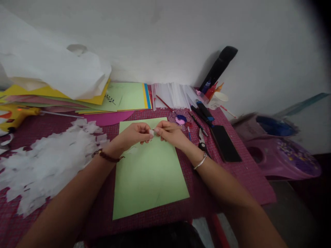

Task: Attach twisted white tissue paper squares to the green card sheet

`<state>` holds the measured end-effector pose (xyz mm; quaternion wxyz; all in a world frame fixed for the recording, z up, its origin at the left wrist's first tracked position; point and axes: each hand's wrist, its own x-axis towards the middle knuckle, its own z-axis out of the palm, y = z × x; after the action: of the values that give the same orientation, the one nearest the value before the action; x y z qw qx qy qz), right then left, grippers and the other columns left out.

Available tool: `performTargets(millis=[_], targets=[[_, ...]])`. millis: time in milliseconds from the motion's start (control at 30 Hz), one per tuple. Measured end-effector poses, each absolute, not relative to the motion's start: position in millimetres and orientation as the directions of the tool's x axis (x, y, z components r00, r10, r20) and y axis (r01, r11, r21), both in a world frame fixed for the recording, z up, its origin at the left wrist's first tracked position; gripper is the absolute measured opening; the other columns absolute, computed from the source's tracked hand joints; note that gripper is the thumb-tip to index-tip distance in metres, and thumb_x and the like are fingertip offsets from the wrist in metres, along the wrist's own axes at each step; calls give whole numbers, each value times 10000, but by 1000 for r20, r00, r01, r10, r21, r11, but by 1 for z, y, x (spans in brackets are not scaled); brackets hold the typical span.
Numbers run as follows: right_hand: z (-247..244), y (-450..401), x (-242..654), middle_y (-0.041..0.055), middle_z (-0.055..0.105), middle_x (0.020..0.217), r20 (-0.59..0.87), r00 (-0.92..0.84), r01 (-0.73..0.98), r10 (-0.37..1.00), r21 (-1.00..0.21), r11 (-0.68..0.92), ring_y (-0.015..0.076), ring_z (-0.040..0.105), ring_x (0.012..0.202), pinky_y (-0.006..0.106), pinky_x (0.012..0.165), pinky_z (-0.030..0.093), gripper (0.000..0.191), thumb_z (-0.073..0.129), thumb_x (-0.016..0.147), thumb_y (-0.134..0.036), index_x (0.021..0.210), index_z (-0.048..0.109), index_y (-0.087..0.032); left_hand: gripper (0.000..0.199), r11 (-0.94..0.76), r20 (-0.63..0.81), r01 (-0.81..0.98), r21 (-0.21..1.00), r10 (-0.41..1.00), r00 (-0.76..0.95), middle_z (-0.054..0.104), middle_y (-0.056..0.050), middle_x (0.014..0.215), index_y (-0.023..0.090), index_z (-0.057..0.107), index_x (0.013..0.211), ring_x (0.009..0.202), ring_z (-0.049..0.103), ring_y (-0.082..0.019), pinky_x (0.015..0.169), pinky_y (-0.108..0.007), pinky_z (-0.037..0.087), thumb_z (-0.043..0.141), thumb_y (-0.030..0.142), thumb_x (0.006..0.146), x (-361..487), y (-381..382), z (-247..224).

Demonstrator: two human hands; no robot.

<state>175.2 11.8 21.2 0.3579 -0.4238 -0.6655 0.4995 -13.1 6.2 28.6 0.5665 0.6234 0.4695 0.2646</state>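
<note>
Above the upper part of a light green sheet of paper [150, 175], my two hands meet fingertip to fingertip. My left hand [137, 133] pinches a small piece of white paper [151, 132] between thumb and fingers. My right hand [169, 132] is closed too, its thumb and fingertips at the right edge of the same white piece. A large heap of white paper scraps [51, 162] spreads to the left of the green sheet. Faint marks show on the sheet near my left wrist, too blurred to make out.
A yellow glue gun [18, 115] lies at far left, below stacked coloured papers [126, 94]. At right are scissors [203, 143], a black phone [224, 143], a paint palette [181, 119], clear glue sticks [172, 94] and paint bottles [212, 91]. A pink stool [281, 158] stands beyond the table's edge.
</note>
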Motion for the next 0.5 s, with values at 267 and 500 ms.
performTargets(millis=[267, 500], targets=[[21, 12, 170, -51, 495, 588, 115, -331, 258, 936, -944, 207, 71, 423, 516, 208, 478, 330, 198, 636, 761, -288, 652, 509, -182, 149, 45, -158, 279, 959, 904, 397, 532, 37, 580, 160, 620, 716, 513, 451, -69, 499, -209, 362, 658, 304, 706, -10, 8, 25], [29, 29, 204, -16, 620, 727, -7, -303, 93, 953, -995, 22, 69, 525, 546, 187, 478, 378, 106, 571, 791, -246, 864, 593, -174, 164, 70, -86, 120, 990, 987, 139, 554, 32, 588, 170, 530, 676, 485, 429, -57, 475, -210, 340, 672, 249, 666, -14, 14, 27]])
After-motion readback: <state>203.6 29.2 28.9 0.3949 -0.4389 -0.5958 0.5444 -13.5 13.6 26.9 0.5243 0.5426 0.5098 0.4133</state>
